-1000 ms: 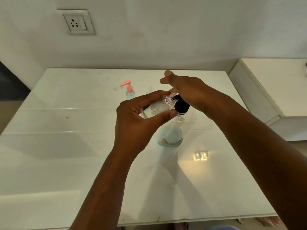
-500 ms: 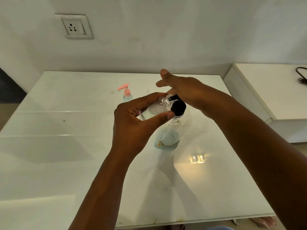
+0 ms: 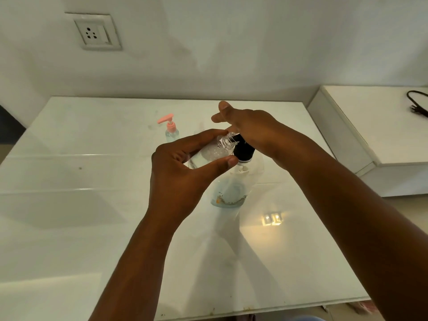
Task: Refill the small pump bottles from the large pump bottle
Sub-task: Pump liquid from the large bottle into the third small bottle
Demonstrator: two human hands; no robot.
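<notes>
My left hand (image 3: pixel 185 172) grips a small clear bottle (image 3: pixel 213 152) with no pump on it, tilted so its open threaded neck touches the nozzle of the large bottle's black pump (image 3: pixel 243 150). The large clear pump bottle (image 3: pixel 234 188) stands upright on the white table (image 3: pixel 92 205), a little liquid at its bottom. My right hand (image 3: pixel 250 126) rests palm-down on the black pump head, fingers spread. A second small bottle with a pink pump (image 3: pixel 171 129) stands farther back on the table, to the left.
A wall with a socket plate (image 3: pixel 97 32) rises behind the table. A lower white cabinet (image 3: pixel 370 126) stands to the right with a black cable (image 3: pixel 416 105) on it. The table's front edge runs near the bottom of the view.
The hands and bottles hold the same pose on the pump; only the head view has shifted slightly, showing more of the right cabinet and its cable.
</notes>
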